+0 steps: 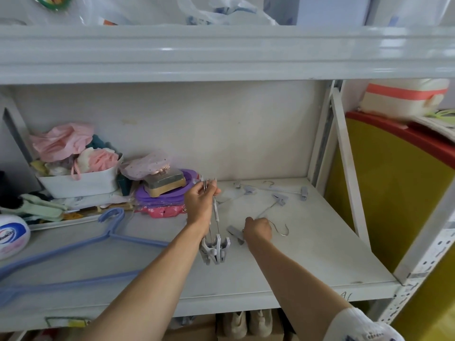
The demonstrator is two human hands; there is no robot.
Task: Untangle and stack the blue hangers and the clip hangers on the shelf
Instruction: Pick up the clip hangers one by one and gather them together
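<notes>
While gripped, clip hangers [214, 232] mid-shelf [320, 254].

Two bare forearms are seen, nothing worn at either wrist. The left hand [200, 200] and the right hand [258, 230] carry no rings or gloves. A white short sleeve [362, 326], dotted with small dark blue print, is shown on the right arm.

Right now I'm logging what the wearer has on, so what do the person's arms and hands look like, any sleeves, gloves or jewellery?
Both forearms are bare, with no gloves. No rings or watch show on the left hand or the right hand. Only the right arm shows clothing: a short white sleeve with a small dark blue print at the lower edge of the view.
</notes>
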